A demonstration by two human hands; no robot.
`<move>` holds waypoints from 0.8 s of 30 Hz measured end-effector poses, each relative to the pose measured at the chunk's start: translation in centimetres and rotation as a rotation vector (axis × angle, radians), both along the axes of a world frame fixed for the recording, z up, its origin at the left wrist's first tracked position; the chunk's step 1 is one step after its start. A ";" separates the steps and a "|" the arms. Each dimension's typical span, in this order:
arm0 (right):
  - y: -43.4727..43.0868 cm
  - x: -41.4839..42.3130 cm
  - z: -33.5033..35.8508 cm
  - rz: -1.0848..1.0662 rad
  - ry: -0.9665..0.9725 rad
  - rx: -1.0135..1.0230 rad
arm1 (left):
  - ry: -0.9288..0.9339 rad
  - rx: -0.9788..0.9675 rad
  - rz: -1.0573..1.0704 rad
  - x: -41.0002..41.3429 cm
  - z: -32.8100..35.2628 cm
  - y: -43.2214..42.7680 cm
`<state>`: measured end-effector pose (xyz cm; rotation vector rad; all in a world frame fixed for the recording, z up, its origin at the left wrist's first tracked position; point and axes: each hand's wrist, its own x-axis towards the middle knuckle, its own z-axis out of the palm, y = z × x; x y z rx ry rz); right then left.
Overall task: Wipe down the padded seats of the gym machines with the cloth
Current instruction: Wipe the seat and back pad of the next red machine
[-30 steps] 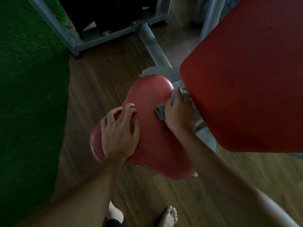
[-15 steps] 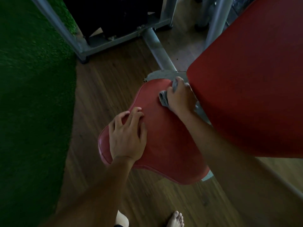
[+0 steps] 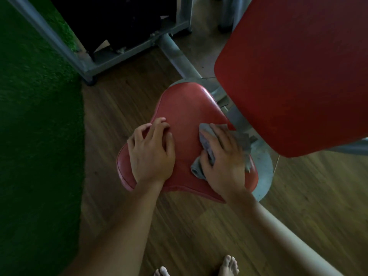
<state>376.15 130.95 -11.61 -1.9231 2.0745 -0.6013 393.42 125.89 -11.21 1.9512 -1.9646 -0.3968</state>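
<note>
A red padded seat (image 3: 185, 108) of a gym machine sits in the middle of the view. My left hand (image 3: 151, 154) rests flat on its near left part, fingers spread, holding nothing. My right hand (image 3: 223, 158) presses a crumpled grey cloth (image 3: 206, 142) onto the seat's near right part. The cloth sticks out on both sides of the hand. A large red back pad (image 3: 294, 76) hangs over the seat's right side and hides part of the frame under it.
Grey metal frame tubes (image 3: 175, 56) run from the seat to the machine base at the back. Green artificial turf (image 3: 37, 136) covers the left. The floor is wood (image 3: 199, 226). My bare toes (image 3: 229, 265) show at the bottom edge.
My right hand has dragged the cloth from the seat's far narrow end back toward me, to the near right part. My left hand has stayed on the seat's left side.
</note>
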 end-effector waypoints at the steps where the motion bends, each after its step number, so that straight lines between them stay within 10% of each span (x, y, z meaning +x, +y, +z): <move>1: 0.0 0.2 -0.1 -0.020 0.005 -0.014 | 0.014 -0.016 -0.003 0.0 -0.1 0.1; 20: 0.4 -0.2 -1.6 -0.004 0.037 -0.425 | 0.218 0.072 -0.329 2.9 0.2 -0.7; 24: 0.5 -0.7 -1.9 0.096 -0.003 -0.564 | -0.057 0.144 -0.525 4.5 1.3 0.2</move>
